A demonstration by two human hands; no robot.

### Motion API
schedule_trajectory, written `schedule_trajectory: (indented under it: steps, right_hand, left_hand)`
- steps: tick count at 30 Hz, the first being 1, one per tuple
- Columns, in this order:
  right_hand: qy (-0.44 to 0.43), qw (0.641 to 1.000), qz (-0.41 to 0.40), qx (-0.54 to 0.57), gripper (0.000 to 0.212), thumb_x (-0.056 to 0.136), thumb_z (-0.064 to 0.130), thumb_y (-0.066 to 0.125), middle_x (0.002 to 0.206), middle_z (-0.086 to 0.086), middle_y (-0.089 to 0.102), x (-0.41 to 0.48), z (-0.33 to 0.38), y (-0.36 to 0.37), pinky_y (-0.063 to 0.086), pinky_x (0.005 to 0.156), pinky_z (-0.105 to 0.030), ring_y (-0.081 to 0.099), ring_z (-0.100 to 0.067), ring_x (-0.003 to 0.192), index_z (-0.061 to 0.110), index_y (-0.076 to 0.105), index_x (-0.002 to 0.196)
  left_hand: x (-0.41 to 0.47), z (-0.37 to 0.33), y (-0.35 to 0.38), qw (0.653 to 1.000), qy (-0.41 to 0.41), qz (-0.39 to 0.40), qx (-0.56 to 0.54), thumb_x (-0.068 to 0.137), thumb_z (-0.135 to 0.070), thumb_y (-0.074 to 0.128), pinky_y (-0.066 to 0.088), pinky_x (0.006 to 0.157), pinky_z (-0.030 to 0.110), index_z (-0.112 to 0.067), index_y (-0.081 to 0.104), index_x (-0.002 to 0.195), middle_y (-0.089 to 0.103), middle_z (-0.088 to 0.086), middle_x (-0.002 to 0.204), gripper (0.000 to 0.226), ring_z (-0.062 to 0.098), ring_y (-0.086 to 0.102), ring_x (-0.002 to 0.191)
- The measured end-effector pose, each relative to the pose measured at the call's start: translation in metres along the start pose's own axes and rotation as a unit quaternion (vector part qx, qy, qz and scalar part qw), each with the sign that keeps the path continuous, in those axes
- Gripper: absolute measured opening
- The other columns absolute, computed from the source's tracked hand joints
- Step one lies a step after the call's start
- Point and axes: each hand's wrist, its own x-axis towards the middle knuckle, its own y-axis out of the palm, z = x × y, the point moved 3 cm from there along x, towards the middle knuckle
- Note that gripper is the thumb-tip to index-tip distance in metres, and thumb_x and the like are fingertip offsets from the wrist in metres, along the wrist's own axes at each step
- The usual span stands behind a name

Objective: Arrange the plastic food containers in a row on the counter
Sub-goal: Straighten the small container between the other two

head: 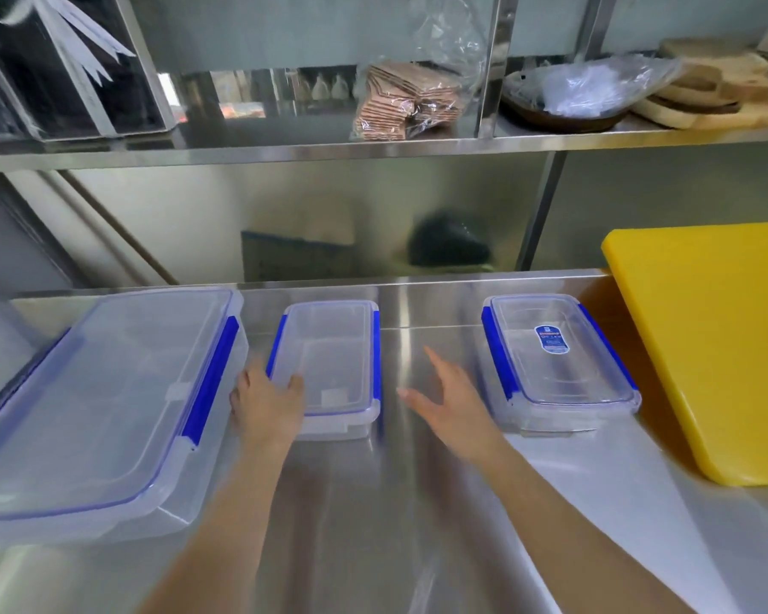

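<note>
Three clear plastic containers with blue clip lids stand on the steel counter [373, 502]. The large container [103, 401] is at the left, the small middle container [329, 365] sits beside it, and a small labelled container [555, 361] is at the right. My left hand [269, 403] rests on the near left corner of the middle container, fingers over its lid edge. My right hand [446, 392] hovers open above the bare counter between the middle and right containers, fingers spread, touching neither.
A yellow cutting board [710, 347] lies at the right edge of the counter. A steel shelf [373, 146] above holds a bag of brown packets [409, 99], a wrapped bowl [568, 93] and wooden boards [723, 86].
</note>
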Motion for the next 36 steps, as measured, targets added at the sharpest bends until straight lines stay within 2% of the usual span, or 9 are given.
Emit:
schedule_trajectory:
  steps: [2, 4, 6, 9, 15, 19, 24, 29, 36]
  right_hand:
    - [-0.001, 0.999, 0.051, 0.011, 0.08, 0.083, 0.04, 0.066, 0.153, 0.0, 0.031, 0.006, 0.009, 0.028, 0.029, 0.116, -0.036, 0.03, -0.016, 0.142, 0.027, 0.022, 0.149]
    - [-0.01, 0.996, 0.082, 0.029, 0.08, 0.077, 0.04, 0.071, 0.143, 0.002, 0.04, 0.01, 0.016, 0.046, 0.037, 0.112, -0.04, 0.038, -0.015, 0.136, 0.034, 0.029, 0.145]
    - [-0.012, 0.996, 0.082, 0.03, 0.083, 0.07, 0.04, 0.076, 0.135, 0.002, 0.044, 0.013, 0.016, 0.052, 0.042, 0.108, -0.039, 0.045, -0.012, 0.126, 0.036, 0.034, 0.142]
    - [-0.012, 0.997, 0.072, 0.02, 0.086, 0.067, 0.038, 0.08, 0.133, 0.0, 0.045, 0.013, 0.01, 0.044, 0.044, 0.106, -0.036, 0.05, -0.012, 0.12, 0.033, 0.037, 0.141]
    - [0.009, 0.997, 0.081, 0.002, 0.085, 0.072, 0.033, 0.079, 0.135, 0.004, 0.046, 0.014, -0.002, 0.015, 0.048, 0.102, -0.037, 0.048, -0.013, 0.123, 0.035, 0.031, 0.142]
    - [0.008, 0.996, 0.089, -0.004, 0.086, 0.074, 0.034, 0.076, 0.138, 0.004, 0.044, 0.014, -0.001, 0.015, 0.047, 0.104, -0.041, 0.046, -0.014, 0.127, 0.035, 0.027, 0.144]
    - [0.001, 0.996, 0.084, -0.001, 0.083, 0.077, 0.031, 0.075, 0.139, 0.004, 0.044, 0.012, 0.001, 0.019, 0.047, 0.104, -0.04, 0.044, -0.015, 0.128, 0.032, 0.026, 0.144]
    - [-0.003, 0.996, 0.089, -0.001, 0.084, 0.077, 0.03, 0.075, 0.14, 0.003, 0.042, 0.014, 0.001, 0.022, 0.046, 0.106, -0.043, 0.043, -0.015, 0.128, 0.031, 0.025, 0.145]
    - [-0.003, 0.996, 0.09, -0.007, 0.087, 0.077, 0.034, 0.074, 0.142, 0.003, 0.038, 0.015, 0.0, 0.029, 0.045, 0.106, -0.041, 0.042, -0.015, 0.129, 0.029, 0.022, 0.147]
  left_hand:
    - [0.005, 0.012, 0.001, 0.995, -0.023, 0.061, -0.071, 0.086, -0.037, 0.06, 0.041, 0.105, 0.048, -0.019, 0.034, 0.14, 0.05, 0.008, 0.133, 0.063, 0.031, 0.048, 0.125]
    - [0.006, 0.017, 0.005, 0.988, -0.007, 0.084, -0.126, 0.084, -0.041, 0.062, 0.046, 0.1, 0.048, -0.028, 0.042, 0.132, 0.058, 0.001, 0.123, 0.054, 0.027, 0.056, 0.117]
    - [0.002, 0.017, 0.011, 0.982, 0.0, 0.105, -0.16, 0.084, -0.039, 0.062, 0.05, 0.097, 0.048, -0.028, 0.046, 0.129, 0.061, 0.003, 0.121, 0.049, 0.024, 0.06, 0.111]
    - [-0.006, 0.008, 0.022, 0.974, 0.003, 0.123, -0.191, 0.085, -0.036, 0.062, 0.052, 0.093, 0.043, -0.027, 0.045, 0.13, 0.061, 0.002, 0.121, 0.049, 0.021, 0.06, 0.109]
    - [-0.018, -0.008, 0.047, 0.977, 0.0, 0.115, -0.18, 0.086, -0.037, 0.057, 0.051, 0.086, 0.037, -0.022, 0.039, 0.134, 0.055, 0.002, 0.122, 0.053, 0.021, 0.056, 0.104]
    - [-0.013, -0.006, 0.05, 0.977, 0.003, 0.105, -0.188, 0.086, -0.036, 0.059, 0.052, 0.09, 0.042, -0.021, 0.041, 0.132, 0.057, 0.007, 0.123, 0.052, 0.024, 0.057, 0.106]
    - [-0.012, -0.003, 0.049, 0.976, 0.006, 0.091, -0.196, 0.087, -0.035, 0.059, 0.049, 0.078, 0.031, -0.02, 0.042, 0.133, 0.057, 0.005, 0.122, 0.051, 0.021, 0.057, 0.106]
    - [-0.013, 0.001, 0.045, 0.978, 0.01, 0.073, -0.194, 0.087, -0.036, 0.059, 0.048, 0.079, 0.03, -0.021, 0.042, 0.133, 0.057, 0.003, 0.123, 0.052, 0.019, 0.056, 0.105]
    - [-0.004, 0.004, 0.043, 0.979, 0.022, 0.09, -0.18, 0.086, -0.041, 0.058, 0.051, 0.084, 0.034, -0.025, 0.04, 0.133, 0.056, 0.0, 0.122, 0.053, 0.018, 0.056, 0.107]
